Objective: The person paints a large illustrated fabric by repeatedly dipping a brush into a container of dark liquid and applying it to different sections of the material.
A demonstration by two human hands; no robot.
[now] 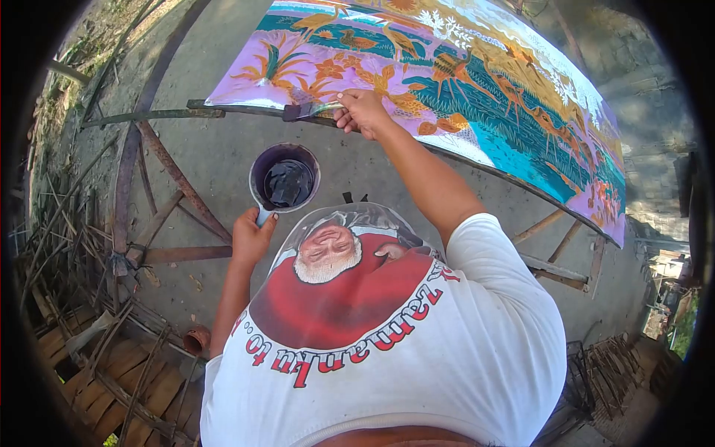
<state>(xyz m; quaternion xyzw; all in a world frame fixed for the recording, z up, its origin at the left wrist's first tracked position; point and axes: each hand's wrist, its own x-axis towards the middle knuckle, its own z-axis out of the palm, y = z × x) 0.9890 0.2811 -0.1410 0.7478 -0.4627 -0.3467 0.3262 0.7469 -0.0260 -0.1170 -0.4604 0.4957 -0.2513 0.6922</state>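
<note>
My right hand [361, 114] is closed around the handle of a flat paintbrush [302, 111], whose dark, wet-looking bristles point left. The brush overlaps the near edge of a long painted cloth [447, 89], patterned with birds, plants and water in orange, teal and lilac. Lower and to the left, my left hand [253, 236] grips the pale handle of a dipper [285, 179]. Dark liquid with a glossy surface lies inside the dipper, which is held below the cloth's near edge.
Wooden poles [179, 175] form a frame under and beside the cloth at left. Piled sticks [67, 238] lie farther left. A small clay pot [196, 340] sits at lower left. More wooden supports [558, 238] stand under the cloth's right end. Grey ground [357, 164] spreads beneath.
</note>
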